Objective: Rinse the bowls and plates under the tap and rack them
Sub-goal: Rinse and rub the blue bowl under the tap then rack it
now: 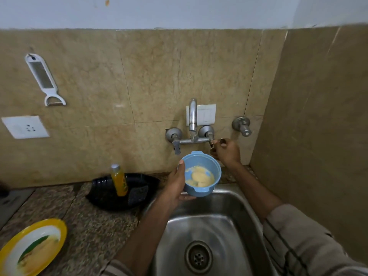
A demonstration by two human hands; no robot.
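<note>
One blue bowl [201,174], smeared inside with yellow residue, was held over the back edge of the steel sink [209,232], directly below the tap spout [192,114]. The left hand [177,186] gripped it closed, thumb over the rim and fingers beneath. The right hand [226,151] had its fingers curled around the right tap handle [211,143]. One yellow-rimmed plate [29,250], soiled, lay well apart on the counter [89,226]. One yellow bottle [119,181] stood in a black tray [123,192].

You stood in a home kitchen. A steel sink [229,212] sat under a wall-mounted tap [192,118] on beige tiles. A peeler [44,78] hung beside a speckled stone counter [89,226].
</note>
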